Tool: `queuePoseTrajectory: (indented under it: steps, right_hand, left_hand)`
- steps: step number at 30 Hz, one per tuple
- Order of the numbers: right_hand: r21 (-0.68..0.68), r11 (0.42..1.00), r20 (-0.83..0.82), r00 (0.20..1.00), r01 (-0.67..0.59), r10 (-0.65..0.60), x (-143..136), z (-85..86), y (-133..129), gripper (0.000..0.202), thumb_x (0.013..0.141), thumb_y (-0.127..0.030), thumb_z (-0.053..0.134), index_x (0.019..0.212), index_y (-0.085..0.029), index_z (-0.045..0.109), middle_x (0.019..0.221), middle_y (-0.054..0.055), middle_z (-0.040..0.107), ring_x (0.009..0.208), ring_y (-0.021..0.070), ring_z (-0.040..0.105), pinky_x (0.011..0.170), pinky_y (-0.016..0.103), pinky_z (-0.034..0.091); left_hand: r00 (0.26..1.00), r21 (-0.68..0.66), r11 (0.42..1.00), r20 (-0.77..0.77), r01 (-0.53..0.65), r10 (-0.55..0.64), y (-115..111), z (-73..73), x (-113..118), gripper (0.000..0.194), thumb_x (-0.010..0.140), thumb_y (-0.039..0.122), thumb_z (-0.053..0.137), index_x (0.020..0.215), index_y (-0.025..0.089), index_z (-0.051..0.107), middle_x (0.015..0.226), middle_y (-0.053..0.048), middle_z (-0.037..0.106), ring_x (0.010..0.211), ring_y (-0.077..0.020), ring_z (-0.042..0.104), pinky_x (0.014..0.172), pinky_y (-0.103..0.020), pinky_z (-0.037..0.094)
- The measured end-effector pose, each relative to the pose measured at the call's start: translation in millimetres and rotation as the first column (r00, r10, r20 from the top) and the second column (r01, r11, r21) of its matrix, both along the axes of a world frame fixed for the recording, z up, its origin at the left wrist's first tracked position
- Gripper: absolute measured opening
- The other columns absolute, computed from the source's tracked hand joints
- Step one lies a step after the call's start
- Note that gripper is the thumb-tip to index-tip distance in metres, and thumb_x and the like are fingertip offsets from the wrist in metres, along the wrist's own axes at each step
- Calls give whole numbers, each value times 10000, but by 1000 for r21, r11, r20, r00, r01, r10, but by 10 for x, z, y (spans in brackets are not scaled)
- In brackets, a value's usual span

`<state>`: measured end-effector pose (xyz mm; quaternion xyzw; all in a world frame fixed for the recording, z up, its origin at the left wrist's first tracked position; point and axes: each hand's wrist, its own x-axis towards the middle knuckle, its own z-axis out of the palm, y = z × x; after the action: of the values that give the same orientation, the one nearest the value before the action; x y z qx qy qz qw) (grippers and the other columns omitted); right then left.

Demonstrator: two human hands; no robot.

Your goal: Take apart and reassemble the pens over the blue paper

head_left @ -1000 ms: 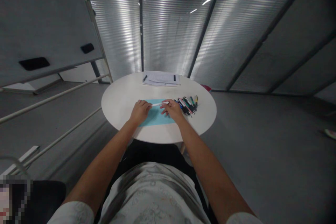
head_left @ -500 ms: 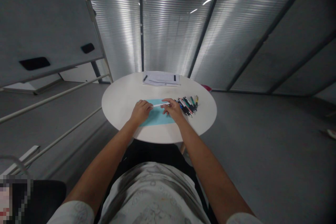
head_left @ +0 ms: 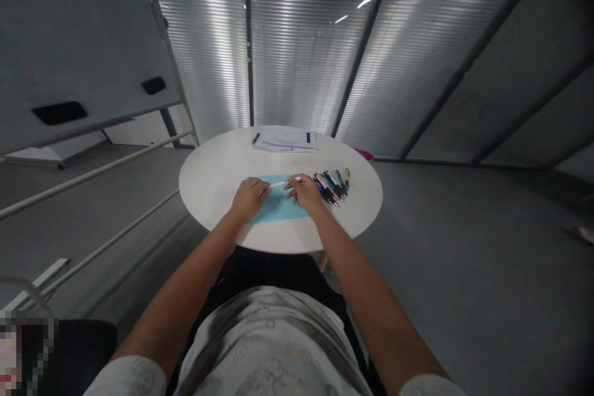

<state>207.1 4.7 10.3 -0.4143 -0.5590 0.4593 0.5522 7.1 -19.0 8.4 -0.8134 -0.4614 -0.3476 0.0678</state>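
Note:
A slim white pen [head_left: 278,184] spans the gap between my two hands, just above a light-blue sheet [head_left: 277,207]. My left hand [head_left: 249,196] is closed on the pen's left end, its fingers bent. At the other end, my right hand [head_left: 305,190] pinches it between thumb and fingertips, with the lower fingers curled loosely. Whether the pen has a cap is too small to make out. Just right of my right hand, several pens [head_left: 331,185] in black, pink, green and yellow lie side by side in a loose row.
The round white table [head_left: 208,182] carries all of this. Toward its far edge lies a stack of printed papers [head_left: 284,138] with dark items on it. A wheeled board's pale frame rails [head_left: 97,172] stand at the left. Blind-covered glass panels [head_left: 297,43] rise behind the table.
The fingers of my right hand have shifted slightly on the pen, closing in around its right end. My left hand stays almost where it was.

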Motion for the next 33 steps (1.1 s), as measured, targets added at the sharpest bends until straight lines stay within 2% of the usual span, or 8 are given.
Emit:
queuePoseTrajectory:
  steps: [3,6,9,12,15,18,24,33]
  right_hand:
    - [-45,994,-150,983,103,-109,48,18,57,347,761,-497,706,867,-202,558,714,-22,679,465,115,642,325,156,361]
    - [-162,977,-390,900,142,-196,114,51,102,282,826,-460,658,850,-219,514,748,-26,680,571,139,688,419,186,464]
    - [-234,972,-618,775,-23,-130,173,82,119,205,932,-374,513,798,-224,469,804,14,710,726,161,711,627,278,563]
    - [-260,952,-738,670,-165,-85,227,99,120,226,942,-294,474,730,-226,435,772,10,696,751,155,690,723,328,564]
    - [-228,958,-802,592,-175,-83,290,116,128,265,953,-304,455,701,-225,430,552,-58,526,530,112,573,615,277,536]
    - [-133,966,-824,566,-220,15,336,164,161,320,965,-401,402,708,-219,460,497,-72,379,405,87,390,436,194,405]
    - [15,981,-845,521,-194,116,220,259,281,335,916,-398,416,639,-211,431,497,-67,273,390,81,273,365,165,277]
    - [-10,994,-852,521,-112,50,298,35,258,346,836,-415,430,558,-216,373,464,-72,227,374,79,209,345,181,231]
  left_hand:
    - [997,-29,997,24,-66,67,-37,23,6,272,936,330,468,1115,194,621,1013,-81,664,982,-223,563,884,-381,402]
    - [972,-86,970,33,-229,232,-42,37,-6,271,891,233,476,1120,182,611,1041,-94,648,1007,-238,560,881,-386,405]
    - [941,-161,927,-79,-338,330,-21,29,-17,239,867,194,456,992,172,659,1017,-120,640,984,-261,566,838,-392,417]
    - [932,-204,917,-202,-342,302,2,-2,-21,235,877,216,445,875,165,675,930,-129,643,925,-266,578,782,-382,428]
    - [936,-188,928,-211,-322,282,20,-36,-27,223,872,215,460,857,162,676,889,-129,643,877,-257,582,756,-372,431]
    - [940,-168,935,-196,-314,280,37,-55,-37,221,867,209,463,847,158,678,878,-134,646,852,-255,583,742,-371,435]
    - [941,-171,933,-182,-317,287,51,-56,-45,223,857,209,465,833,166,683,867,-118,651,833,-233,577,757,-368,443]
    - [943,-183,932,-177,-314,283,34,-47,-33,227,860,215,465,852,154,683,885,-131,650,841,-239,580,754,-363,441]
